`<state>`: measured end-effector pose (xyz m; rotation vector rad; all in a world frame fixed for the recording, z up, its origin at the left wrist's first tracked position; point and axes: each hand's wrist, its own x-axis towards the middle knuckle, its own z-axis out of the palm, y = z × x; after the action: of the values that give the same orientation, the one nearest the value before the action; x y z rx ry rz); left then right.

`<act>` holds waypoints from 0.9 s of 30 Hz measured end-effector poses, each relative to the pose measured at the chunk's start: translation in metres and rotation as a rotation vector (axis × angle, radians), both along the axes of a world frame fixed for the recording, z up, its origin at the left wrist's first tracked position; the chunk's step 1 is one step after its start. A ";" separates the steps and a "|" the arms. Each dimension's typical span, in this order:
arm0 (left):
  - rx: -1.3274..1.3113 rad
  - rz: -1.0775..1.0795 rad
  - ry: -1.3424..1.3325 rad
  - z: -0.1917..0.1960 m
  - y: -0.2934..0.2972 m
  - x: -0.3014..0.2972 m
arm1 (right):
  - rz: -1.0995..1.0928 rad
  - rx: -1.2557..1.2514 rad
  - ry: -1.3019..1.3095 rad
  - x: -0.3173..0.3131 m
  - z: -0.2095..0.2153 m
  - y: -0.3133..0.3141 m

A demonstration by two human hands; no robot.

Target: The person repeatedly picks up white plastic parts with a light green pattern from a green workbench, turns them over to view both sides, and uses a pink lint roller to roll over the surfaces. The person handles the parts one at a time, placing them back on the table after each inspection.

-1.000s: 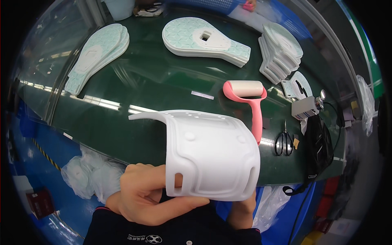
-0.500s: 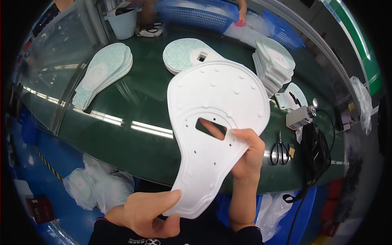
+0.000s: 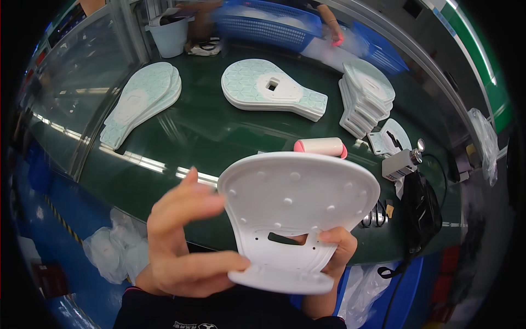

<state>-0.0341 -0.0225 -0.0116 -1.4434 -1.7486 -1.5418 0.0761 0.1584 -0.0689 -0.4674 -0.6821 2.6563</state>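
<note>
- the white, paddle-shaped plastic panel [image 3: 274, 192] is held between the hands, long axis near-to-far, broad end far.
- its right side is gripped by the right hand [image 3: 339, 251].
- its near-left corner is touched by the left hand [image 3: 169, 249], fingers spread wide.

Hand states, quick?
Left hand: open, thumb at the lower end of the white panel.
Right hand: closed, holding that panel.

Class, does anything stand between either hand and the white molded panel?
Nothing visible does: the right hand grips the white molded panel at its right edge, and the left hand appears to touch its lower left corner.
</note>
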 end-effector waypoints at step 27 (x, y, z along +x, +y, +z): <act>-0.239 -0.352 0.077 0.009 0.001 -0.011 | -0.427 1.614 0.196 -0.006 0.043 -0.005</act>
<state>-0.0452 -0.0219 -0.0023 -1.9900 -1.7506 -1.4499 0.0698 0.1531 -0.0257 0.1334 -1.9560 1.0810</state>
